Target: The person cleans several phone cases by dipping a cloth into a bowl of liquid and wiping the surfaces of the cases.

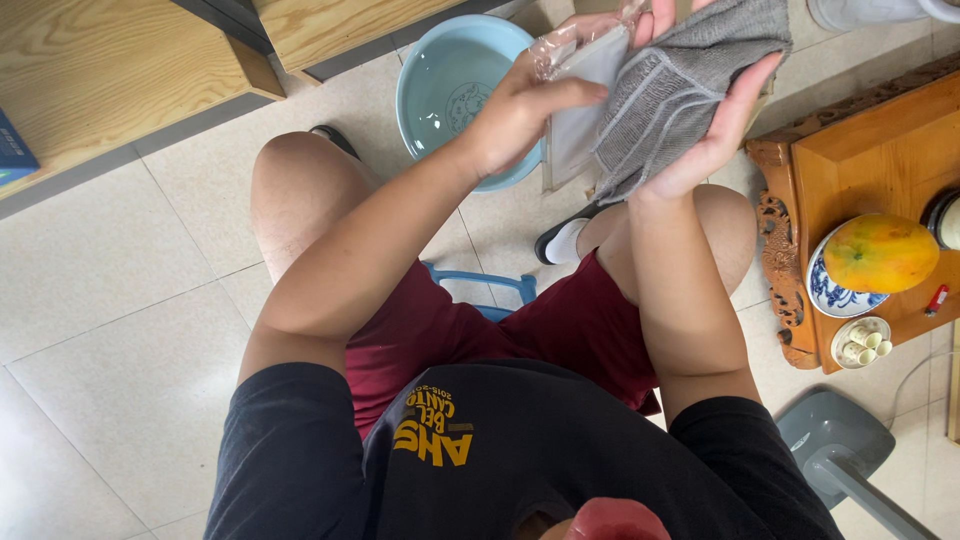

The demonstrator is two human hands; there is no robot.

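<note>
A: Pale beige floor tiles (pixel 130 330) are running under everything here, thin grout lines crossing them, soft even light lying over the lot.

B: Light wooden furniture (pixel 110 70) is sitting along the top left, a dark base showing beneath it.

A: And at the right, a carved wooden tea table (pixel 850 160) is carrying a papaya (pixel 880 252) on a blue-and-white dish (pixel 825 292), a small bowl (pixel 862 342) of pale round pieces lying just beside.

B: A grey fan base (pixel 835 440) is standing on the tiles in the lower right corner.
</note>
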